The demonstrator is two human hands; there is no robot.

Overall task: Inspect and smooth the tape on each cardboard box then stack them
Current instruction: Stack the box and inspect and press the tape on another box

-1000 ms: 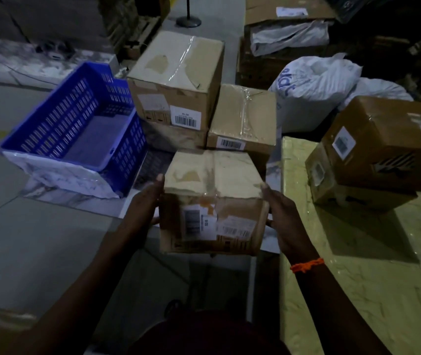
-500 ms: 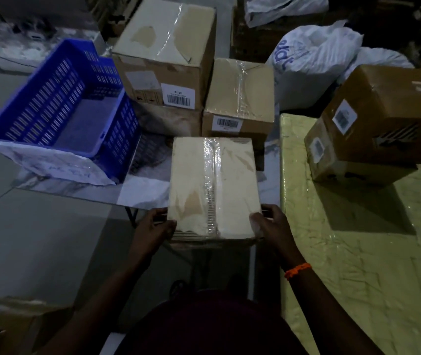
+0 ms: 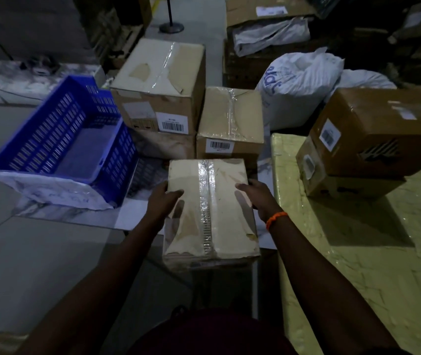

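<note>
A pale cardboard box (image 3: 229, 216) lies flat in front of me, its near end past the edge of a marble-patterned table (image 3: 137, 216). A strip of clear tape (image 3: 207, 201) runs down the middle of its top. My left hand (image 3: 163, 201) grips the box's left edge, thumb on top. At the right edge, my right hand (image 3: 258, 198), with an orange wrist band, holds it the same way. Behind stand a large taped box (image 3: 158, 80) and a smaller taped box (image 3: 229, 116).
A blue plastic basket (image 3: 58, 139) sits on the table to the left. To the right, two brown boxes (image 3: 373, 131) are stacked on a yellow wrapped surface (image 3: 370, 252). White sacks (image 3: 299, 83) and more cartons lie behind.
The box went from tilted with its label side toward me to lying flat, tape up. Both hands slid from its near corners forward along its sides.
</note>
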